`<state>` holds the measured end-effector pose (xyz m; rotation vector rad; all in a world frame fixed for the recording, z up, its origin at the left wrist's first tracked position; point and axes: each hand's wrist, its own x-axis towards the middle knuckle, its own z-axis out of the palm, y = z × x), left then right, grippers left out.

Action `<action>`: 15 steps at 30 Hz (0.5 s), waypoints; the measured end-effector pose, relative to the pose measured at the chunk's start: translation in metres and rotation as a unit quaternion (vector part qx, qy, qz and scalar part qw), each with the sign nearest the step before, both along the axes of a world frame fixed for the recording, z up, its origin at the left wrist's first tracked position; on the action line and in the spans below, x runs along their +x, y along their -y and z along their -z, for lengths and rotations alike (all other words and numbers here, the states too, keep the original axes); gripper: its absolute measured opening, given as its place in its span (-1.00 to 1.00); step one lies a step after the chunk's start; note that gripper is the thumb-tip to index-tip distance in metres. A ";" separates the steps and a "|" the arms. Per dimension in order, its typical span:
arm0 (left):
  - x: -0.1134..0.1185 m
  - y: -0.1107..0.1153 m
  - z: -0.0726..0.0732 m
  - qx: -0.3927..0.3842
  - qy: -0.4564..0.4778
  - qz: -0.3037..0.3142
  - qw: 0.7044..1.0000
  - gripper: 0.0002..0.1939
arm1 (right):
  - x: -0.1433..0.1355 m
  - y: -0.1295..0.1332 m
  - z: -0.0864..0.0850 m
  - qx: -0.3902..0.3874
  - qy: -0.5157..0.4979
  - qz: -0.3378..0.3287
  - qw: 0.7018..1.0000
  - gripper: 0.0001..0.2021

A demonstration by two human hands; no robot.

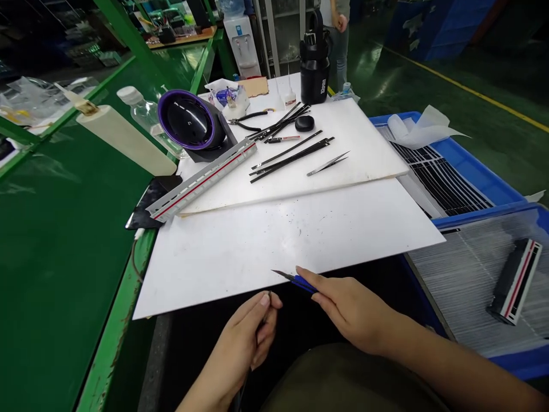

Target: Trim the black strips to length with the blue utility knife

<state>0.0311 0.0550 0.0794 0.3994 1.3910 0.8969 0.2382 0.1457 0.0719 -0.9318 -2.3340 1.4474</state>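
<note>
Blue-handled snips [303, 282] with thin dark blades are held in my right hand [349, 312], the blades pointing left over the near edge of the white board [283, 234]. Just left of them, my left hand [249, 335] pinches a thin black strip [261, 324] between thumb and fingers; the strip runs down through the palm, partly hidden. Several black strips [291, 159] lie on the thicker white foam slab [355, 143], with tweezers [328, 163] to their right. Dark specks are scattered on the board.
At the left stand a purple-rimmed fan [186, 121], a ruled white bar [206, 182] and a tilted white bottle [126, 137]. Pliers [246, 121] and a black flask [314, 71] are farther back. Blue trays [484, 166] sit at the right. A person [340, 34] stands behind.
</note>
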 end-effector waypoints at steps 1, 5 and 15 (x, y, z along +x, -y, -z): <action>0.000 -0.001 0.002 -0.011 0.021 -0.004 1.000 -0.68 | -0.002 0.001 0.000 0.003 0.008 -0.003 1.000 -0.50; -0.007 -0.006 0.010 -0.027 0.079 -0.011 0.996 -0.66 | -0.004 0.001 -0.002 0.036 0.033 -0.023 0.999 -0.50; -0.010 -0.008 0.014 -0.022 0.114 -0.017 0.993 -0.65 | -0.004 0.004 -0.005 0.105 0.115 -0.043 0.987 -0.39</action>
